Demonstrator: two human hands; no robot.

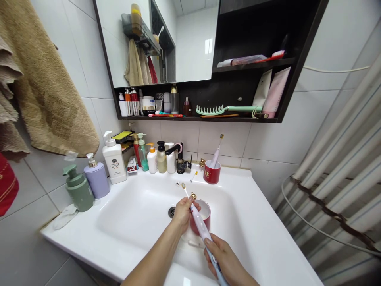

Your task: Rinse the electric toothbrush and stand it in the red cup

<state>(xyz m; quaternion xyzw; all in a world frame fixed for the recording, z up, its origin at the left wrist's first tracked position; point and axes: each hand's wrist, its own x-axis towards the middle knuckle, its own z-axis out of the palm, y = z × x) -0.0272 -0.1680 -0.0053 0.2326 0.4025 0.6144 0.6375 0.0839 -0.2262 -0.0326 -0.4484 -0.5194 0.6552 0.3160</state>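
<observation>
My right hand [222,254] is closed around the handle of a white and pale blue electric toothbrush [201,224], which slants up and to the left over the basin. My left hand [182,212] pinches the upper end of the toothbrush, below its brush head [185,189]. A red cup [207,222] with a white inside and a gold handle [193,196] is just behind the toothbrush, partly hidden by it and my hands. On the sink ledge lies a loose brush head [194,176]. A second red cup [212,173] there holds another electric toothbrush [215,157].
The white sink [125,222] has a black faucet [180,159] at the back. Pump bottles, including a green one [79,188] and a purple one [97,178], line the left and rear edge. Above hangs a dark mirror cabinet [247,89]; white pipes [336,174] stand at right.
</observation>
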